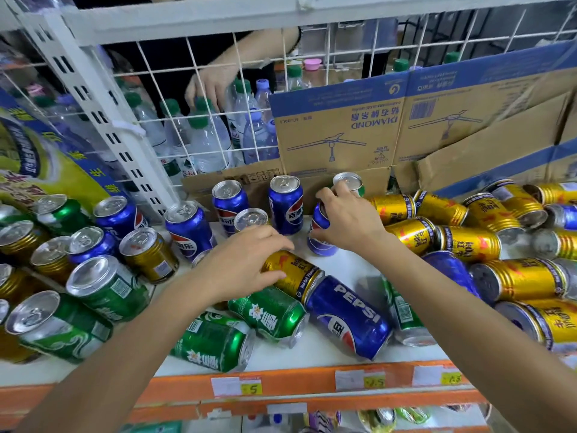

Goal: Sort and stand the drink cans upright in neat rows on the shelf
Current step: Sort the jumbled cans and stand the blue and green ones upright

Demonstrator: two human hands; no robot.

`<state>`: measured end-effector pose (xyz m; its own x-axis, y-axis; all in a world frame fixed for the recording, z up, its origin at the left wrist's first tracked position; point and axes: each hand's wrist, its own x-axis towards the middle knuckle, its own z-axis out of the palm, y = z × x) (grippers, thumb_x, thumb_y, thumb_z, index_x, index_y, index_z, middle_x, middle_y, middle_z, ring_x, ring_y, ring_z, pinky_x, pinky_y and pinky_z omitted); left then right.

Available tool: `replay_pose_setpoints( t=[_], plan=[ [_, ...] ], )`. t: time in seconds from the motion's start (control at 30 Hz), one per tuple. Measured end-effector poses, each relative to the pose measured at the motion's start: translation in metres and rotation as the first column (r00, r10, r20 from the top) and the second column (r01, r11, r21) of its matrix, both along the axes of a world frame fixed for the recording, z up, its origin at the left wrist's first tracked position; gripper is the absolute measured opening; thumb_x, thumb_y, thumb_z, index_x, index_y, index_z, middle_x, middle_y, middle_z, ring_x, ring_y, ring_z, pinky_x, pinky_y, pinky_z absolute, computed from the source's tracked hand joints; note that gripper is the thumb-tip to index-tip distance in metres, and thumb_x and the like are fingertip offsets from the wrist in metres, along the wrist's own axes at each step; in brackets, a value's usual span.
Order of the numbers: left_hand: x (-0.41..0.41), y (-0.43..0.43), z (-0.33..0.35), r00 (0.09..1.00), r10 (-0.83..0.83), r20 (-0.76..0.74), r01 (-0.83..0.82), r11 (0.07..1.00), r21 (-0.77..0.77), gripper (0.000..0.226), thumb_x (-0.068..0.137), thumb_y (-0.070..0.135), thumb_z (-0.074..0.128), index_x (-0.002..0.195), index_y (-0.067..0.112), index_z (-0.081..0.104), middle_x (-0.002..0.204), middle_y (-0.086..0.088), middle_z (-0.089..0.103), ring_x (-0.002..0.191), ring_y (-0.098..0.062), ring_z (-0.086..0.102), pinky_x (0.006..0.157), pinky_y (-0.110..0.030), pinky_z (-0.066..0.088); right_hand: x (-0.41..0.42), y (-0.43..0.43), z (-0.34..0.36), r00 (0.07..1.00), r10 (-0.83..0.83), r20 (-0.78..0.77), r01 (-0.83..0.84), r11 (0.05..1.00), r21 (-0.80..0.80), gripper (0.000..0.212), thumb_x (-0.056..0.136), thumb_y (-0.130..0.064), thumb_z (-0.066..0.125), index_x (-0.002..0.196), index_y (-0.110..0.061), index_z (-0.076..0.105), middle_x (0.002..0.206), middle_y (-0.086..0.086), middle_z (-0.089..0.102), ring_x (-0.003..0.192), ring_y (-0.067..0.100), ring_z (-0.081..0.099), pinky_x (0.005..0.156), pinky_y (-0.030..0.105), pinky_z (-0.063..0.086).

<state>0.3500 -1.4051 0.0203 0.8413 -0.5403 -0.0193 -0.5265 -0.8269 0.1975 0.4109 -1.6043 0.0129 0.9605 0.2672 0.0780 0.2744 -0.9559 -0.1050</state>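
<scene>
Right now my left hand (pixel 246 260) is on a gold Red Bull can (pixel 296 276) that lies on its side in the middle of the white shelf (pixel 312 360). My fingers curl over its far end and my thumb is on its side. I think I hold it like that so I can tip it up. My right hand (pixel 346 220) has its fingers wrapped round the top part of a blue Pepsi can (pixel 318 235). That can is almost standing and leans just a little. It is just beside the other blue Pepsi cans (pixel 285 204) that stand at the back, near the cardboard box (pixel 337 129). I think it goes there because blue belongs with blue. On my right, lots of gold cans (pixel 452 242) lie in a pile. In front of me, green cans (pixel 271 317) and one more Pepsi can (pixel 349 317) lie on their sides. So I think there is lots left to stand up.
</scene>
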Motion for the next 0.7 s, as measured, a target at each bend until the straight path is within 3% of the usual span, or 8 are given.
replay_pose_setpoints(
  t=[0.2, 0.3, 0.4, 0.5, 0.57, 0.63, 0.7],
  plan=[
    [-0.008, 0.016, -0.004, 0.999, 0.040, 0.022, -0.039, 0.996, -0.075, 0.038, 0.091, 0.039, 0.058, 0.127, 0.029, 0.055, 0.125, 0.008, 0.054, 0.117, -0.007, 0.046, 0.101, -0.027, 0.039, -0.006, 0.004, -0.014, 0.998, -0.060, 0.034, 0.055, 0.989, 0.139, 0.080, 0.078, -0.045, 0.071, 0.139, -0.011, 0.031, 0.141, 0.016, 0.032, 0.127, 0.034, 0.037, 0.104, 0.037, 0.036],
    [-0.015, 0.022, -0.010, 0.991, 0.078, 0.106, -0.058, 0.983, -0.173, 0.028, 0.090, 0.031, 0.062, 0.117, 0.024, 0.064, 0.113, 0.007, 0.061, 0.102, -0.004, 0.052, 0.090, -0.027, 0.045, -0.016, 0.004, -0.014, 0.980, -0.103, 0.170, 0.097, 0.994, 0.041, 0.077, 0.081, -0.045, 0.067, 0.140, -0.009, 0.034, 0.142, 0.019, 0.035, 0.126, 0.036, 0.036, 0.101, 0.040, 0.036],
    [-0.027, 0.034, -0.018, 0.973, 0.120, 0.197, -0.061, 0.958, -0.279, 0.022, 0.090, 0.033, 0.057, 0.105, 0.022, 0.068, 0.096, 0.009, 0.065, 0.086, -0.001, 0.055, 0.074, -0.026, 0.051, -0.029, 0.008, -0.004, 0.962, -0.053, 0.269, 0.015, 0.990, 0.143, 0.058, 0.081, -0.035, 0.069, 0.129, -0.009, 0.050, 0.130, 0.017, 0.047, 0.118, 0.035, 0.042, 0.095, 0.040, 0.040],
    [-0.044, 0.046, -0.027, 0.965, 0.169, 0.202, -0.090, 0.933, -0.348, 0.022, 0.089, 0.035, 0.052, 0.095, 0.022, 0.069, 0.087, 0.010, 0.066, 0.076, -0.002, 0.059, 0.066, -0.025, 0.054, -0.046, 0.016, 0.004, 0.985, 0.140, 0.101, -0.161, 0.956, 0.247, 0.044, 0.086, -0.029, 0.064, 0.127, -0.015, 0.053, 0.123, 0.008, 0.052, 0.115, 0.027, 0.046, 0.090, 0.032, 0.040],
    [-0.058, 0.051, -0.033, 0.966, 0.163, 0.202, -0.078, 0.924, -0.375, 0.024, 0.087, 0.036, 0.054, 0.088, 0.020, 0.071, 0.080, 0.009, 0.067, 0.071, 0.002, 0.057, 0.066, -0.018, 0.052, -0.057, 0.024, 0.005, 0.972, 0.228, 0.055, -0.235, 0.937, 0.258, 0.041, 0.087, -0.029, 0.062, 0.125, -0.016, 0.055, 0.120, 0.006, 0.055, 0.112, 0.025, 0.049, 0.084, 0.030, 0.040],
    [-0.071, 0.060, -0.040, 0.984, 0.122, 0.129, -0.064, 0.920, -0.386, 0.028, 0.083, 0.046, 0.060, 0.091, 0.022, 0.071, 0.084, 0.011, 0.066, 0.078, 0.004, 0.056, 0.074, -0.009, 0.045, -0.065, 0.036, 0.002, 0.968, 0.249, 0.024, -0.246, 0.932, 0.266, 0.041, 0.087, -0.032, 0.061, 0.124, -0.016, 0.055, 0.118, 0.008, 0.057, 0.111, 0.027, 0.050, 0.088, 0.034, 0.041],
    [-0.082, 0.072, -0.049, 0.997, 0.083, -0.001, -0.078, 0.936, -0.342, 0.044, 0.075, 0.064, 0.064, 0.105, 0.032, 0.065, 0.102, 0.016, 0.060, 0.094, 0.006, 0.051, 0.084, -0.009, 0.039, -0.064, 0.047, -0.002, 0.974, 0.219, -0.058, -0.201, 0.955, 0.220, 0.048, 0.086, -0.040, 0.059, 0.126, -0.016, 0.051, 0.119, 0.011, 0.057, 0.113, 0.030, 0.050, 0.092, 0.038, 0.043]
  ],
)
